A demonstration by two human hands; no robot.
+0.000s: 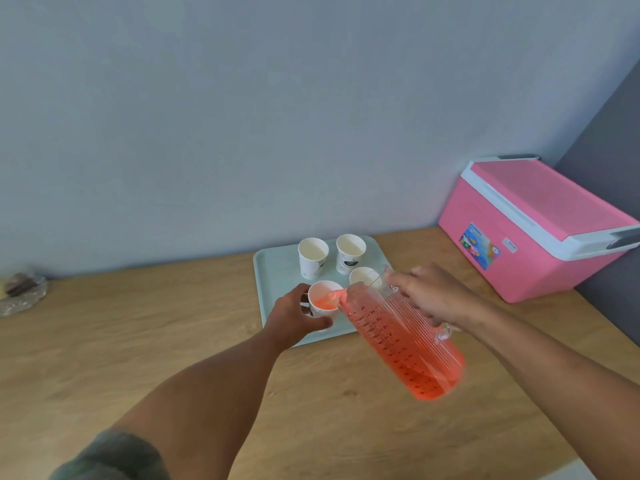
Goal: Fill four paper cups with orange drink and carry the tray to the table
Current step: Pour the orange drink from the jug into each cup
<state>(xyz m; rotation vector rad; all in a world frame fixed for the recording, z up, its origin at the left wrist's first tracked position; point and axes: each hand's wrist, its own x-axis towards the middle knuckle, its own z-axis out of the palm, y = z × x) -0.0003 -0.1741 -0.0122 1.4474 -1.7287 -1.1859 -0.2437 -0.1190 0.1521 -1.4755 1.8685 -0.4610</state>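
Head view: a wooden bench (138, 341) runs across the lower half of the frame, with a plain grey-blue wall (242, 116) filling the upper half.
Tray: a pale green tray (273, 282) lies on the bench just right of centre, close to the wall.
Cups: four paper cups stand on the tray in two rows. The far left cup (312, 258) and the far right cup (350, 253) look empty, white inside with a dark print on the side. The near right cup (363, 276) is partly hidden behind the pitcher's rim, so its contents cannot be told.
Cup being filled: the near left cup (322, 301) holds orange drink partway up, and a stream runs into it from the pitcher's spout.
Pitcher: a clear ribbed pitcher (405, 344) with printed measuring marks is tilted toward the upper left, spout over the near left cup, base raised above the bench toward the lower right. Orange drink (426, 372) fills much of it.
Left hand: the left hand (294, 318) reaches in from the lower left, fingers (306, 299) wrapped around the near left cup.
Right hand: the right hand (433, 292) comes in from the right edge, fingers closed around the pitcher's upper part by its handle (443, 332).
Cooler: a pink cooler box (533, 230) with a white rim and grey latch sits on the bench at the right, against the wall, lid down, apart from the tray.
Dish: a glass dish (22, 292) holding something dark sits at the left edge of the frame, blurred.
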